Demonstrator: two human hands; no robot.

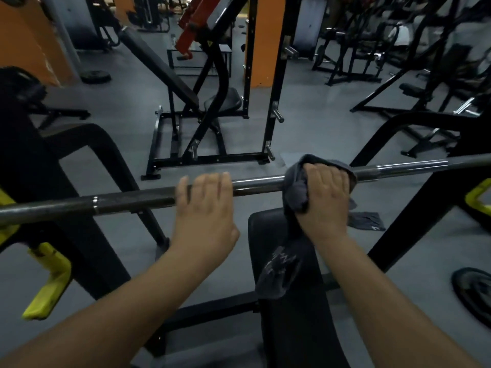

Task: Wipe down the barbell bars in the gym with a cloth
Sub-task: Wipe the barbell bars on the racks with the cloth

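A long steel barbell bar (257, 183) runs across the view on a bench rack, slightly higher at the right. My right hand (325, 197) grips the bar through a dark grey cloth (296, 193) that is wrapped round it; the cloth's loose end hangs down over the bench. My left hand (204, 205) lies over the bar to the left of the cloth, its fingers draped over the top; the fingertips are hidden behind the bar.
A black bench pad (297, 301) lies under the bar. Black rack uprights with yellow hooks (46, 277) stand left and right. A weight plate (473, 293) lies on the floor at right. Another grey cloth (368, 221) lies on the floor. Black machines (210, 110) fill the room beyond.
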